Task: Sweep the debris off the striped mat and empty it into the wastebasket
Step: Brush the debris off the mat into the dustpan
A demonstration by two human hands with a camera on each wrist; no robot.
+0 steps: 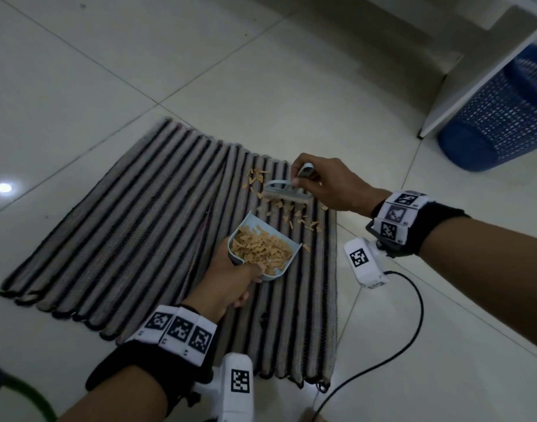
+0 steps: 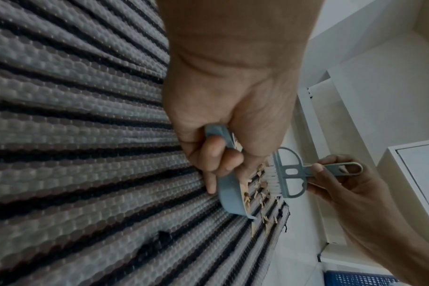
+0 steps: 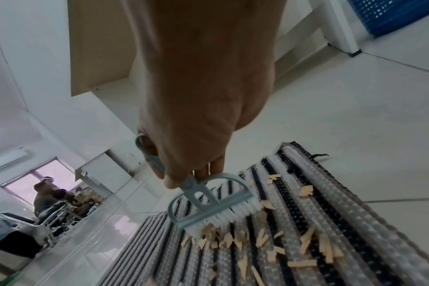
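Debris point(image 1: 262, 249) fills much of the small blue dustpan point(image 1: 277, 271), and more tan bits lie loose on the striped mat point(image 1: 109, 239) just past it. Nearest the person, the left hand point(image 1: 227, 281) has its fingers curled round the back of the dustpan. It holds the pan low, with the open lip down at the mat, probably so bits can slide in and not slip under. The lip faces the loose bits, so the brush only has to pull them a short way. Just beyond, the right hand point(image 1: 325, 185) pinches the thin handle of the small brush point(image 1: 287, 193). The white bristles point down and touch the mat on the far side of the bits, so a pull toward the pan should catch them. A few bits sit behind the brush and will likely need another stroke. Farther off to the right, the blue wastebasket point(image 1: 501, 117) stands on the tile floor point(image 1: 291, 86) beside a white shelf point(image 1: 474, 80), well apart from the mat.
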